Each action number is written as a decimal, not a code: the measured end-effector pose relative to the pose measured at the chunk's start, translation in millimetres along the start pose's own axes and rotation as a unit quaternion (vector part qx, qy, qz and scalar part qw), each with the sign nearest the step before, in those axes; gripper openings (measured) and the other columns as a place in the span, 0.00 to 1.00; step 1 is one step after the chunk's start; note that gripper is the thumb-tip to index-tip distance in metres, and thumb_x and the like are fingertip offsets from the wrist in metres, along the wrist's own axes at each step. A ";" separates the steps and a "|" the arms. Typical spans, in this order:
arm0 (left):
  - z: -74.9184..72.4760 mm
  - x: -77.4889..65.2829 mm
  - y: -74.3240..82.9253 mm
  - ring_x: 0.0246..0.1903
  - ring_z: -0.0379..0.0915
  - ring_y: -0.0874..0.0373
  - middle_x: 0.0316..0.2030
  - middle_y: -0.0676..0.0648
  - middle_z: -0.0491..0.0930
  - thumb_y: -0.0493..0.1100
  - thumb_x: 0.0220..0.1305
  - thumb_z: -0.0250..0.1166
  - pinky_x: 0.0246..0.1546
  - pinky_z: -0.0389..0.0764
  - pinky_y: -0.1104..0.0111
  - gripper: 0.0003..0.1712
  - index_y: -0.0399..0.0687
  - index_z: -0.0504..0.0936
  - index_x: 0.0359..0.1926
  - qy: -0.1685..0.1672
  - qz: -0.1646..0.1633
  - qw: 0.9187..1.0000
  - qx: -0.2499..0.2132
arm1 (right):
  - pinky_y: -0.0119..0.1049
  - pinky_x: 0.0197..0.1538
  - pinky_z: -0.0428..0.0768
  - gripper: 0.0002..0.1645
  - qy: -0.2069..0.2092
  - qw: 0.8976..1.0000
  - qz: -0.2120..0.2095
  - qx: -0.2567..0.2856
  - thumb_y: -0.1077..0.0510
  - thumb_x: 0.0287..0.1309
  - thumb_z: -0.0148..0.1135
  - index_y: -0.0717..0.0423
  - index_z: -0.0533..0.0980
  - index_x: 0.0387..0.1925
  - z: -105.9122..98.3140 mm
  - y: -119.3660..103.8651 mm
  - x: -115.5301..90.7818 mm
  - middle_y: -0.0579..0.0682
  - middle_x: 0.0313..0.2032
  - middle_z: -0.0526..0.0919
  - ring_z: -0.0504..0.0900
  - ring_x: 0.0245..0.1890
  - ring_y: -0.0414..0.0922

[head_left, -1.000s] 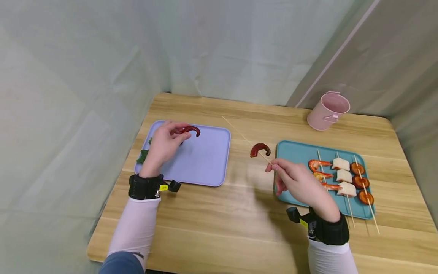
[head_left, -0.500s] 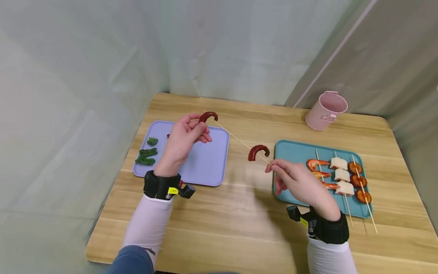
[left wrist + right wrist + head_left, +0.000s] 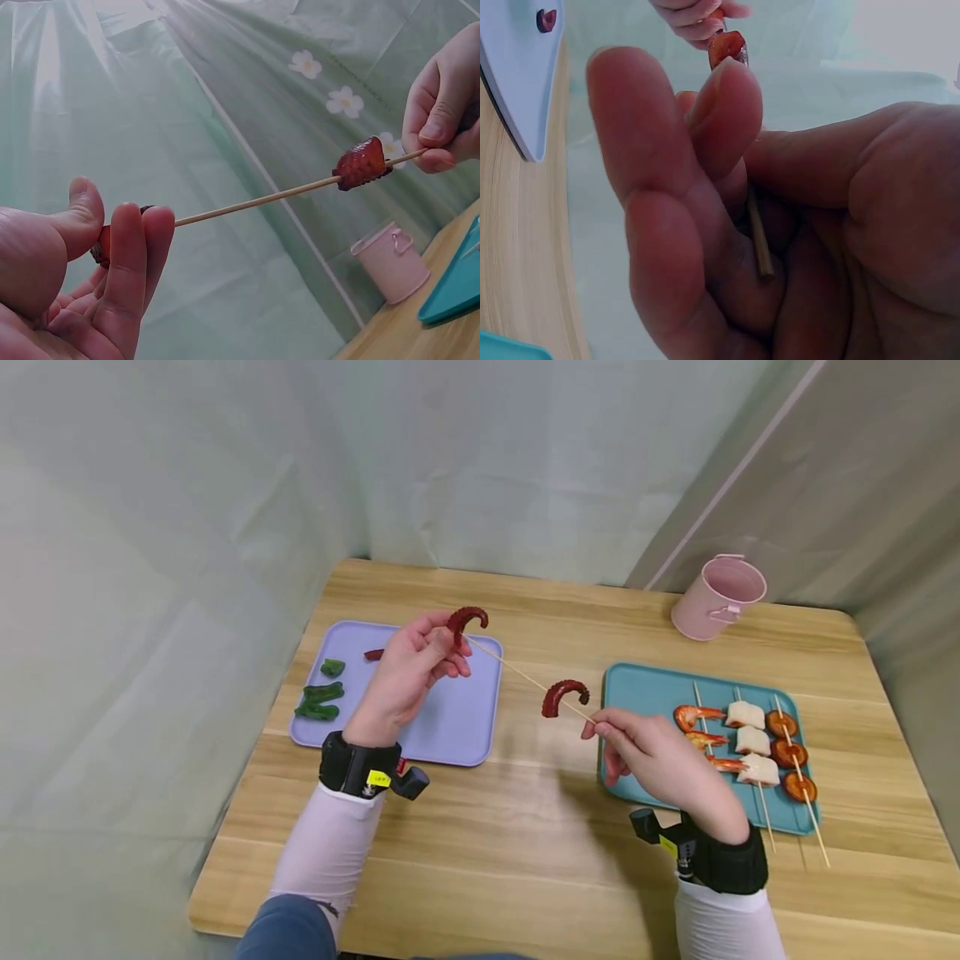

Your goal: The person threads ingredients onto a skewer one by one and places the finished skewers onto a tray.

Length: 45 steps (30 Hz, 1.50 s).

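My left hand (image 3: 405, 677) pinches a dark red curled octopus tentacle (image 3: 467, 620) between thumb and fingers, at the far tip of a thin wooden skewer (image 3: 513, 669). That tip is hidden behind the tentacle and fingers. Another octopus tentacle (image 3: 363, 163) is threaded on the skewer, close to my right hand (image 3: 652, 756). The right thumb and fingers pinch the skewer's near end, and its blunt butt (image 3: 761, 255) shows inside the palm in the right wrist view. The skewer slants in the air between the two trays.
The purple tray (image 3: 450, 739) holds green pepper pieces (image 3: 322, 693) and a red piece (image 3: 372, 655). On the teal tray (image 3: 637, 685) at right lie skewers of shrimp (image 3: 697, 718), white chunks (image 3: 752, 741) and browned round slices (image 3: 790, 753). A pink bucket (image 3: 708, 606) stands behind.
The left hand has carried its tentacle from over the purple tray rightward to the skewer's tip. Over the last half second it shifted only slightly. The right hand has stayed nearly still.
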State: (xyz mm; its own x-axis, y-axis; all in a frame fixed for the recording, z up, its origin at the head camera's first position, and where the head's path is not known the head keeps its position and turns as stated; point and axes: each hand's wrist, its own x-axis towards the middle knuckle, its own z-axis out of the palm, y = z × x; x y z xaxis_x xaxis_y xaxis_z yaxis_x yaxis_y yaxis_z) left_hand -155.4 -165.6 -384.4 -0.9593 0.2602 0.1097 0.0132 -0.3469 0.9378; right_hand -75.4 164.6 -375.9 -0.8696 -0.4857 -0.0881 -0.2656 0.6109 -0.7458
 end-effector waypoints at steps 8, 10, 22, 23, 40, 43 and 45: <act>2.9 0.0 0.7 0.26 0.80 0.53 0.33 0.42 0.81 0.46 0.72 0.58 0.28 0.83 0.75 0.22 0.34 0.71 0.59 -0.009 -0.015 1.000 0.019 | 0.38 0.29 0.82 0.10 0.002 1.000 0.002 -0.004 0.53 0.78 0.46 0.41 0.76 0.45 0.4 1.1 -1.9 0.41 0.18 0.78 0.78 0.19 0.35; 2.6 -0.3 0.3 0.25 0.80 0.53 0.33 0.42 0.82 0.44 0.73 0.58 0.28 0.83 0.74 0.21 0.34 0.71 0.59 -0.005 -0.016 0.999 0.028 | 0.38 0.28 0.82 0.10 0.003 1.000 -0.001 -0.010 0.53 0.78 0.46 0.41 0.76 0.45 0.4 1.3 -1.8 0.40 0.18 0.78 0.78 0.18 0.35; 7.2 -2.1 -10.1 0.24 0.81 0.51 0.31 0.44 0.85 0.37 0.69 0.63 0.27 0.83 0.70 0.17 0.36 0.72 0.55 -0.033 -0.032 0.993 0.107 | 0.39 0.31 0.79 0.11 0.002 1.000 -0.005 -0.017 0.51 0.78 0.46 0.39 0.76 0.45 1.2 -1.2 -1.4 0.38 0.17 0.78 0.77 0.20 0.36; 8.6 -2.2 -11.0 0.24 0.81 0.51 0.31 0.43 0.85 0.37 0.69 0.63 0.26 0.83 0.70 0.17 0.36 0.72 0.54 -0.036 -0.033 0.993 0.107 | 0.39 0.31 0.78 0.11 0.002 1.000 -0.006 -0.016 0.51 0.78 0.46 0.39 0.76 0.45 1.3 -1.5 -1.3 0.38 0.17 0.78 0.77 0.20 0.35; 42.2 -6.9 -26.6 0.27 0.82 0.45 0.33 0.33 0.85 0.34 0.66 0.65 0.25 0.84 0.68 0.16 0.35 0.71 0.52 -0.085 -0.056 0.988 0.119 | 0.38 0.27 0.77 0.11 -0.002 1.000 -0.012 -0.024 0.52 0.78 0.46 0.36 0.76 0.46 5.5 -4.9 0.4 0.36 0.18 0.79 0.76 0.19 0.33; 44.8 -7.8 -28.1 0.30 0.83 0.45 0.34 0.32 0.85 0.34 0.67 0.65 0.24 0.83 0.68 0.16 0.35 0.72 0.52 -0.081 -0.060 0.986 0.130 | 0.38 0.27 0.76 0.11 -0.001 1.000 -0.013 -0.029 0.53 0.78 0.46 0.37 0.76 0.46 5.6 -5.4 0.6 0.36 0.18 0.79 0.76 0.19 0.33; 45.6 -8.6 -28.7 0.31 0.83 0.45 0.33 0.35 0.85 0.35 0.67 0.65 0.23 0.83 0.68 0.16 0.36 0.72 0.52 -0.077 -0.062 0.986 0.134 | 0.38 0.27 0.76 0.11 -0.001 0.999 -0.015 -0.030 0.53 0.78 0.46 0.37 0.76 0.46 5.8 -5.4 0.7 0.36 0.18 0.79 0.76 0.18 0.33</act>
State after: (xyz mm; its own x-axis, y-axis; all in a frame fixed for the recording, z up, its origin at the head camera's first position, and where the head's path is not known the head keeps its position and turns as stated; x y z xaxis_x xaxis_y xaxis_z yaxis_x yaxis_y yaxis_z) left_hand -134.7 -116.8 -397.3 -0.9042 0.4267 0.0188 -0.0070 -0.0589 0.9982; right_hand -72.1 157.4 -375.7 -0.8603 -0.5051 -0.0685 -0.3155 0.6332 -0.7068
